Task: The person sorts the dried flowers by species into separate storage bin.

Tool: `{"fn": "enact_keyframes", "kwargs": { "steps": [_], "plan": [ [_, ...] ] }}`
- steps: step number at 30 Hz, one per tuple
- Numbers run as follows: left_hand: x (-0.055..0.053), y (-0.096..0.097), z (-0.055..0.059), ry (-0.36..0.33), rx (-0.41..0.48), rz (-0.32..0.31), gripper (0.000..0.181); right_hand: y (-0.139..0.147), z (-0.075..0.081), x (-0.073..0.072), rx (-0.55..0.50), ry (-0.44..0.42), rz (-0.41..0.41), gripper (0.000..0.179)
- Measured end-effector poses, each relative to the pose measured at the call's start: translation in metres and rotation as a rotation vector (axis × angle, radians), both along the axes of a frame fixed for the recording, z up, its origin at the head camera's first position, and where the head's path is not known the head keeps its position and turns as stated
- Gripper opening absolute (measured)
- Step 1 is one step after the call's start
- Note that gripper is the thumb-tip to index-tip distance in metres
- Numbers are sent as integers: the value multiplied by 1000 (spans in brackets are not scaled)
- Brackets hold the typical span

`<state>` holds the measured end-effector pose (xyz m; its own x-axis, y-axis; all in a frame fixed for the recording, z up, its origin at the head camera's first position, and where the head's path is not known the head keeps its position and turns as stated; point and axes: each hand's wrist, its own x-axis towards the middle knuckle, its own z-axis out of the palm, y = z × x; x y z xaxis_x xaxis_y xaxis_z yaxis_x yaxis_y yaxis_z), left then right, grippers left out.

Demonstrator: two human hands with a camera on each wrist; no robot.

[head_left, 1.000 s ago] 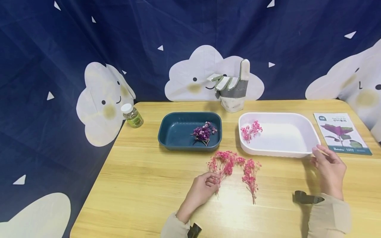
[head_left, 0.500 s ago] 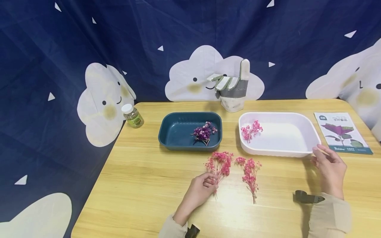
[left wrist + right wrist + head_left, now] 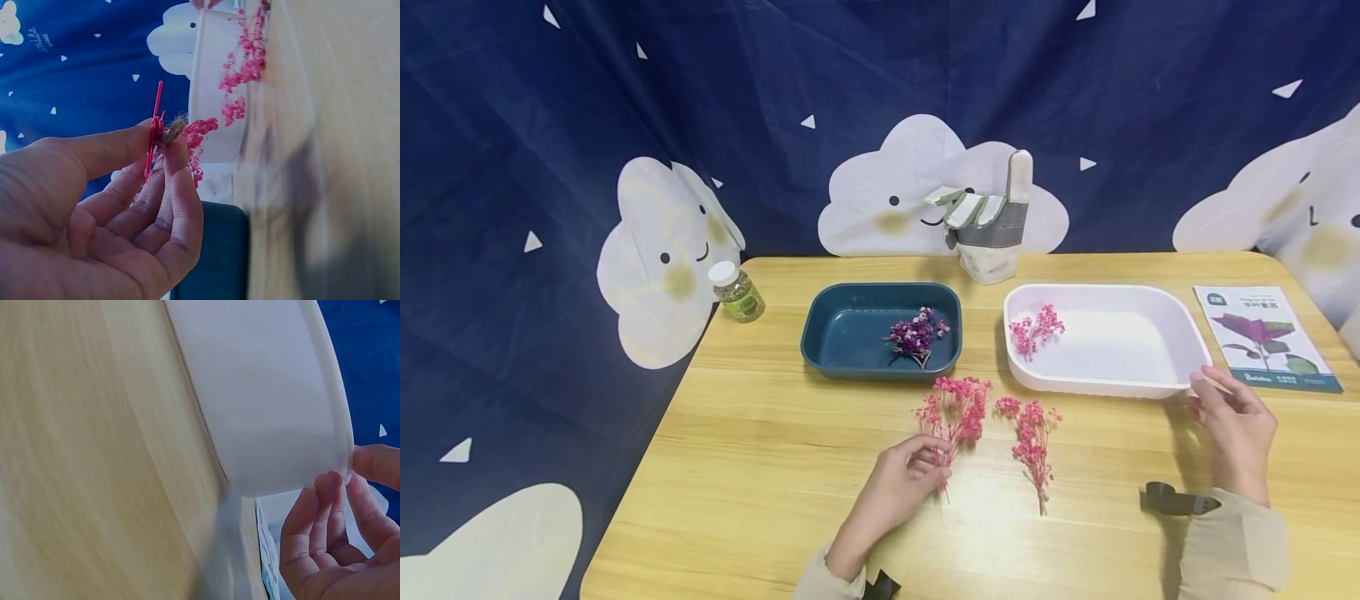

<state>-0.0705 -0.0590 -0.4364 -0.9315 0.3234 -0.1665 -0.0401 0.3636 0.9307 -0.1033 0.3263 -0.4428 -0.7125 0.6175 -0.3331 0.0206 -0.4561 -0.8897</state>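
My left hand (image 3: 901, 485) pinches the stems of a bunch of pink dried flowers (image 3: 961, 402) between thumb and forefinger, just above the table. In the left wrist view, a twine tie (image 3: 175, 129) shows at the pinched stems. A second pink dried-flower bunch (image 3: 1033, 437) lies on the table to its right, apart from it. With thumb and fingers, my right hand (image 3: 1238, 435) grips the near right corner rim of a white plastic basin (image 3: 1120, 337). Pink sprigs (image 3: 1035, 328) lie at that basin's left end.
A dark teal basin (image 3: 850, 325) holds purple dried flowers (image 3: 915, 335). Behind stand a white-lidded jar (image 3: 737, 292) at left and a hand-shaped ornament (image 3: 988, 229). A plant leaflet (image 3: 1268, 337) lies right of the white basin. The wooden table (image 3: 760, 500) meets a blue curtain.
My left hand has shifted slightly left with its pink bunch, and a gap now separates that bunch from the other one. The right hand stays at the white basin's corner.
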Motion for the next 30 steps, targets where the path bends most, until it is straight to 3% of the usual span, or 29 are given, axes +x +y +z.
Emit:
{"fn": "enact_keyframes", "kwargs": {
  "steps": [6,18,30],
  "plan": [
    [-6,7,3,1,30,-17,25,0,0,0,-3,1,1,16],
    [-26,31,-5,8,129,-66,26,1,-1,0,3,-5,6,19],
    [-50,58,-5,92,143,-93,28,3,-2,1,6,-14,17,18]
  ]
}}
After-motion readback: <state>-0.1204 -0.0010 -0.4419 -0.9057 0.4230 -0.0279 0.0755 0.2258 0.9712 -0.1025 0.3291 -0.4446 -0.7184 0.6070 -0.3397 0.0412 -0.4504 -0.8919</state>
